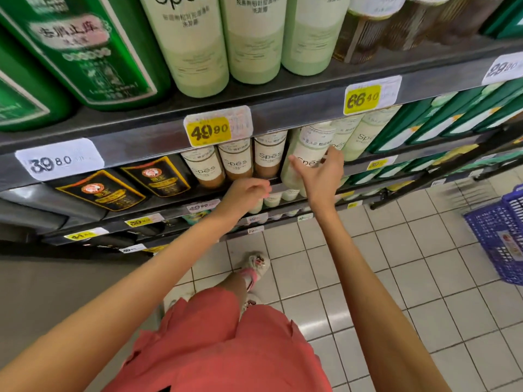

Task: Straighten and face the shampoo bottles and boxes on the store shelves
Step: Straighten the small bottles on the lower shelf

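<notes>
Right now the right hand point(319, 176) holds the pale green Spes bottle point(304, 154) at centre-right of the frame, on the shelf point(175, 214) under the yellow 49.90 tag point(209, 131). The thumb is on the label and the fingers spread round the bottle's right side, prob. to turn the label out & line it up w/ the row. The bottle leans fwd, out of line w/ its green neighbours. The left hand point(249, 190) is loosely curled w/ nothing visible in it, at the shelf lip just below the brown Spes bottles point(237, 162), likely next to be faced.
</notes>
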